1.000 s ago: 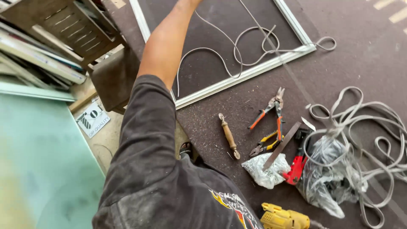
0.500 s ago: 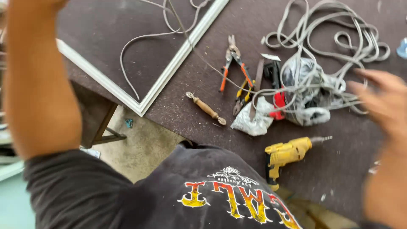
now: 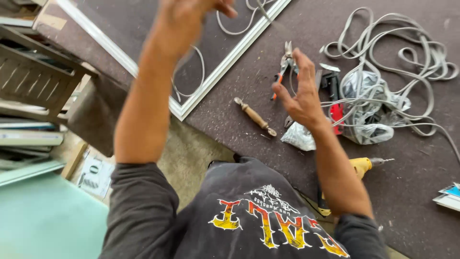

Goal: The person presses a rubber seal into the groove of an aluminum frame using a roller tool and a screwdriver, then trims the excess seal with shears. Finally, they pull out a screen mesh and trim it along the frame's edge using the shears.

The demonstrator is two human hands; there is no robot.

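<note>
Right hand [image 3: 301,93] is up with fingers spread wide, holding nothing — hovering over the orange-handled snips [image 3: 283,67]. Left hand [image 3: 189,21] is raised and blurry, loosely curled, can't tell if it's gripping the grey cord [image 3: 230,24]. Wooden-handled tool [image 3: 254,116] lies just left of the snips, yellow drill [image 3: 357,168] below them.

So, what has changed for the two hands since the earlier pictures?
The left hand, stretched far over the white-framed screen before, is now raised and blurred. The right hand, unseen at first, has come in, open above the orange-handled snips. Neither holds anything. The wooden-handled roller tool, yellow drill and grey cord lie as before.
</note>
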